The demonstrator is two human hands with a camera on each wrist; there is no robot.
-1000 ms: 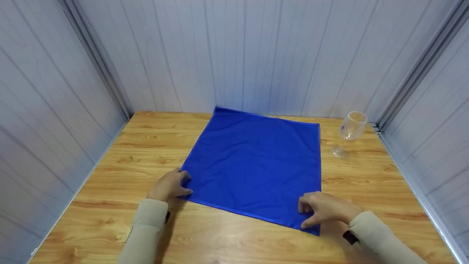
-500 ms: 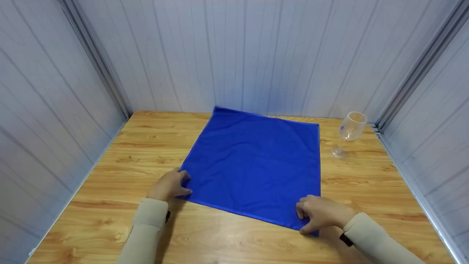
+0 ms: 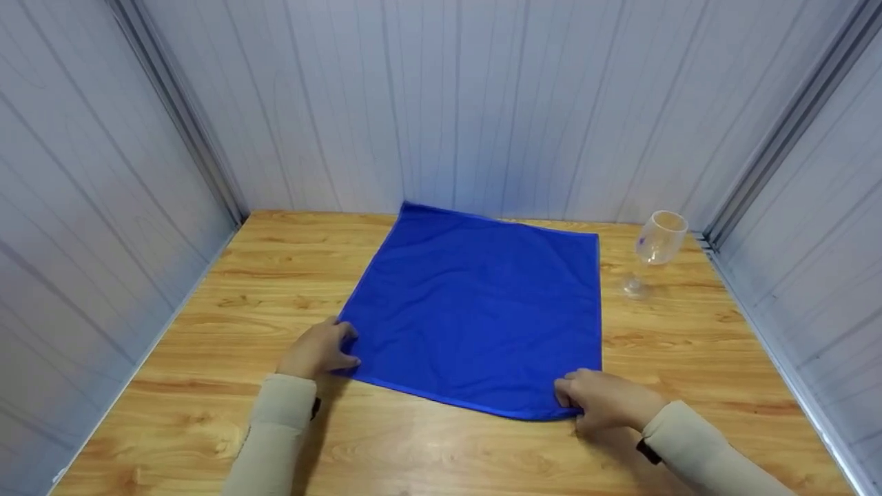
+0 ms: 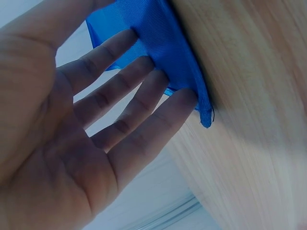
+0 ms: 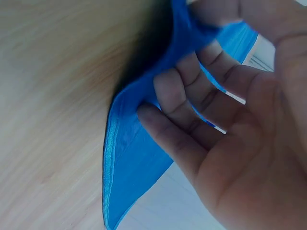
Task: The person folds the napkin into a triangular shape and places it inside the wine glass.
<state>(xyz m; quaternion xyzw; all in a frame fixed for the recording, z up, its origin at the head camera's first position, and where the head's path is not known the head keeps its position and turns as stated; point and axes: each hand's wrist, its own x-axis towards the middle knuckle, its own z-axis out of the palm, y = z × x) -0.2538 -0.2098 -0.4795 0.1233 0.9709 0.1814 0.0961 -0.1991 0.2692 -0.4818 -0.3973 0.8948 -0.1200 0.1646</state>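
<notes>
A blue cloth [image 3: 475, 310] lies spread on the wooden table, slightly rippled. My left hand [image 3: 318, 350] rests at its near left corner. In the left wrist view, that hand's fairly straight fingers [image 4: 144, 103] touch the cloth [image 4: 153, 38] beside its hemmed edge. At the near right corner, my right hand [image 3: 610, 399] pinches the cloth near its edge. The right wrist view has the fabric [image 5: 139, 153] gathered and lifted between thumb and fingers, its hem raised off the wood; the other fingers [image 5: 168, 134] curl against it.
A clear stemmed glass [image 3: 660, 241] stands upright on the table, right of the cloth's far corner. Pale panelled walls [image 3: 441, 103] enclose the back and both sides. Wooden tabletop [image 3: 269, 275] shows around the cloth.
My right hand has shifted slightly left and now grips the near right corner area, which has lifted and folded up from lying flat. The left hand has stayed in place.
</notes>
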